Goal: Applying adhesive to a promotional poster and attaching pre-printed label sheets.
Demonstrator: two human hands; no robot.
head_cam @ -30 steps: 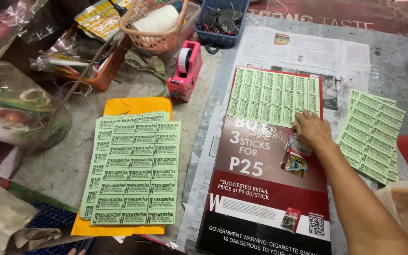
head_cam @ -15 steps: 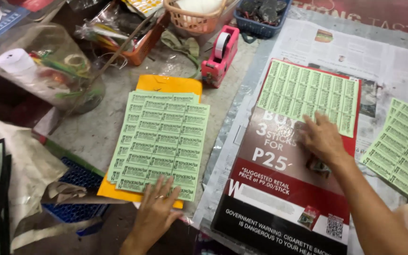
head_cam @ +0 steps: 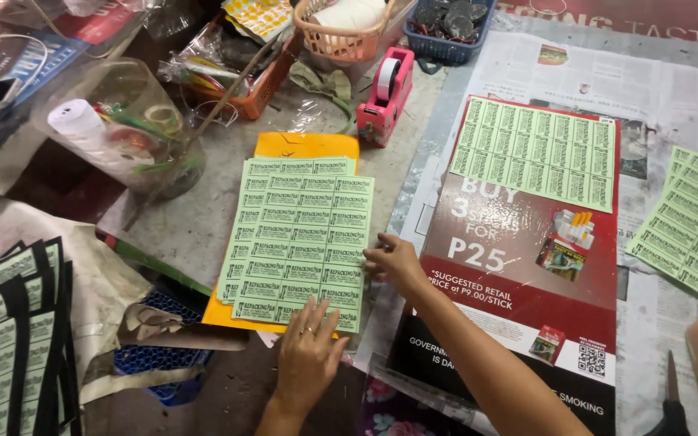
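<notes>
A cluttered small-shop work counter: beyond the left hand and right hand lie green label sheets, a red cigarette price poster, a pink tape dispenser and baskets of oddments.

The label stack lies on a yellow envelope on the grey table. The left hand rests flat on the stack's near edge, fingers spread. The right hand touches the stack's right edge with its fingertips. Just right of the stack lies a red poster bearing another green sheet at its far end. Beyond the stack stands a pink tape dispenser. Left of the stack sits a clear jar. More green sheets lie well right of the stack, past the poster
</notes>
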